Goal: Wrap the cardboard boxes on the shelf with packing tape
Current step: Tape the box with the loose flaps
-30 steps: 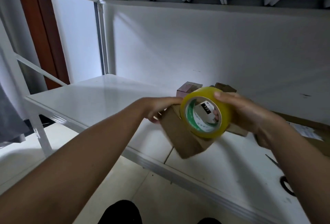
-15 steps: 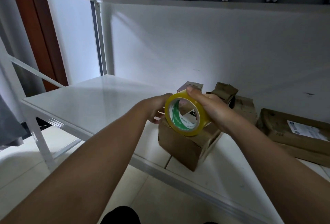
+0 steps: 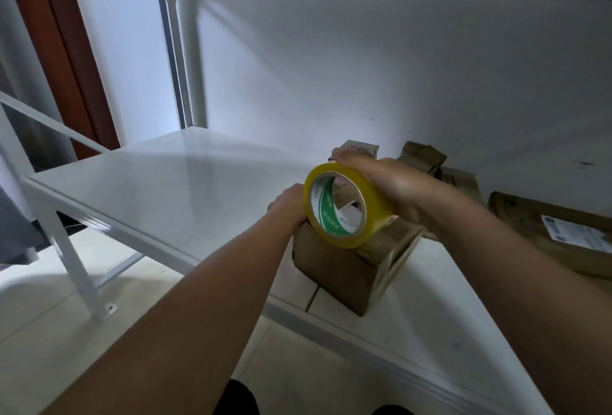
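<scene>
A right hand [image 3: 394,188] grips a yellow tape roll [image 3: 344,204], hole facing the viewer, atop a cardboard box [image 3: 344,265] at the shelf's [image 3: 172,189] front edge. The left hand [image 3: 288,204] steadies the box, its fingers hidden.

Bare forearms, no sleeves, dark trousers

Glossy yellow plastic tape roll [image 3: 347,206], matt brown cardboard box [image 3: 344,269], smooth white painted metal shelf [image 3: 159,189].
</scene>
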`<state>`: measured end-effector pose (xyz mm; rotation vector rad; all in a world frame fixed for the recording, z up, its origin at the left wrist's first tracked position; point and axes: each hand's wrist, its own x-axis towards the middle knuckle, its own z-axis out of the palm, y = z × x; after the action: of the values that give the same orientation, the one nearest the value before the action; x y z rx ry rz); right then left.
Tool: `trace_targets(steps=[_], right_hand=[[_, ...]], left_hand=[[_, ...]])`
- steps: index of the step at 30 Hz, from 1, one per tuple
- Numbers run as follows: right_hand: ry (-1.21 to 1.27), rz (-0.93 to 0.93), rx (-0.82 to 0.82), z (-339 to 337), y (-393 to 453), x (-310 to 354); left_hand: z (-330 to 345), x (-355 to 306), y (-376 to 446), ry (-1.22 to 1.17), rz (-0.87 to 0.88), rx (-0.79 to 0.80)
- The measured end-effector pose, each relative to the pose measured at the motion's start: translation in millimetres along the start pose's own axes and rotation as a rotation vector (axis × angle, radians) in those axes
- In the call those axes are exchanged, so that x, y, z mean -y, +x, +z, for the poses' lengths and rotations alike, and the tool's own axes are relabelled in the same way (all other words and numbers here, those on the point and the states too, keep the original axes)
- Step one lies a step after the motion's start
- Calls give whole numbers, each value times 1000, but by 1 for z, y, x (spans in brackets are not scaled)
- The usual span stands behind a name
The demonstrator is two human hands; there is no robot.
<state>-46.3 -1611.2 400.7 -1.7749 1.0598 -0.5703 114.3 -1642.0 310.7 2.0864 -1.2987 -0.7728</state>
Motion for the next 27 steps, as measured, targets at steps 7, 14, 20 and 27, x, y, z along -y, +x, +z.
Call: trace_targets(steps=[7, 14, 20, 27], right_hand=[[-507, 308, 207, -51, -40, 5], [-426, 417, 239, -45, -57, -75], [-310, 406, 209, -44, -58, -85], [-591, 339, 228, -49, -48, -80]], left_hand=[[0, -5, -7, 287, 24, -144], [1, -12, -14, 384, 23, -200], [3, -17, -25, 678, 294, -406], [-2, -19, -41, 617, 764, -45]])
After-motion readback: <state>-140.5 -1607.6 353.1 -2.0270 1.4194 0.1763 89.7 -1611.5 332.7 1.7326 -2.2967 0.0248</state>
